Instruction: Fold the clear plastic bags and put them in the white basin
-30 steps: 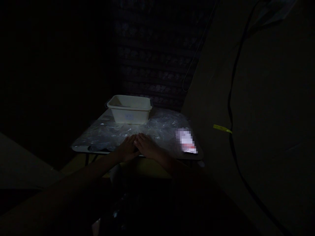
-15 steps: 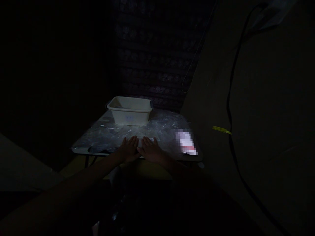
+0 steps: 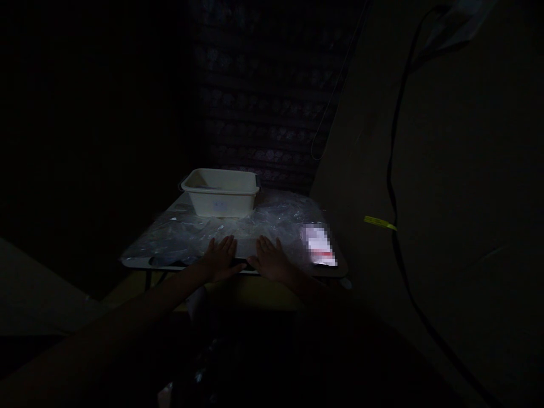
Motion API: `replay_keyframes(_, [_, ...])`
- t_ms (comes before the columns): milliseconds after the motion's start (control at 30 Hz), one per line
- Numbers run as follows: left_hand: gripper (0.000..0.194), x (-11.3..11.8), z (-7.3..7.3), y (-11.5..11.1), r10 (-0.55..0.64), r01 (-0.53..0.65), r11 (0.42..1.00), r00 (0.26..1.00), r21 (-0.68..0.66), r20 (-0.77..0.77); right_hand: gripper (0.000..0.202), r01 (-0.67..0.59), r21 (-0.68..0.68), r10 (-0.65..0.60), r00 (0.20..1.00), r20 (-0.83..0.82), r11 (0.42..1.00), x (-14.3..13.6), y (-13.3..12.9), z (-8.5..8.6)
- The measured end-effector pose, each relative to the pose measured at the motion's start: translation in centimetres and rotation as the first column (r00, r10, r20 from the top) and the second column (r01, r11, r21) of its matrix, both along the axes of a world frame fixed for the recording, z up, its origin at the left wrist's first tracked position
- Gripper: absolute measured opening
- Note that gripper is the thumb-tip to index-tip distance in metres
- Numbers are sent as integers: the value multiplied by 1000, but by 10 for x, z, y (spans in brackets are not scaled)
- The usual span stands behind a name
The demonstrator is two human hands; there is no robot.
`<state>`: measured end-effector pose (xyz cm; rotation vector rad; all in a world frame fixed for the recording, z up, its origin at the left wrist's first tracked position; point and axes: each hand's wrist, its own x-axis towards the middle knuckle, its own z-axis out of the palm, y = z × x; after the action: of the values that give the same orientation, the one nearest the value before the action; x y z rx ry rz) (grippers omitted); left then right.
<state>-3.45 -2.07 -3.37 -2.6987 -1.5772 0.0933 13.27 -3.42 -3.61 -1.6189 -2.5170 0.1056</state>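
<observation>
Clear plastic sheeting (image 3: 178,238), crinkled and shiny, lies over a small table (image 3: 140,264). My left hand (image 3: 220,259) rests palm down at the table's front edge, fingers stretched forward and thumb out to the side. Beside it, a little to the right, my right hand (image 3: 271,258) lies flat in the same way with its fingers spread. Neither hand holds anything. A gap shows between the two hands. Behind them stands a pale plastic tub (image 3: 221,203) with handles at its sides. Dim light hides what lies inside it.
A lit, blurred-out screen-like object (image 3: 318,245) lies at the table's right front corner. On the right wall hangs a dark cable (image 3: 391,170) with a yellow tag (image 3: 379,222). A dark patterned curtain-like surface (image 3: 272,133) is behind the table.
My hands have moved apart sideways, the left slightly left and the right to the right, widening the gap between them. The view has shifted slightly.
</observation>
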Motion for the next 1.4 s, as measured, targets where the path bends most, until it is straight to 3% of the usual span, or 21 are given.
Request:
replay_keyframes(533, [76, -1, -2, 2, 12, -12, 1000, 1000, -19, 10, 61, 34, 17, -34, 999, 25, 999, 12, 0, 3])
replay_keyframes(733, [72, 0, 4, 2, 10, -10, 998, 1000, -54, -1, 36, -27, 56, 30, 998, -56, 998, 17, 7, 24])
replay_keyframes(933, [68, -2, 9, 2, -12, 13, 998, 1000, -69, 14, 30, 89, 84, -82, 993, -81, 992, 19, 28, 39])
replay_keyframes(1167, [67, -7, 7, 0, -60, 60, 998, 998, -31, -11, 30, 81, -50, -81, 997, -7, 995, 2, 46, 30])
replay_keyframes(1400, [61, -9, 20, 3, -58, 58, 998, 997, -6, 43, 25, 137, -121, -133, 990, 34, 983, -10, 53, 29])
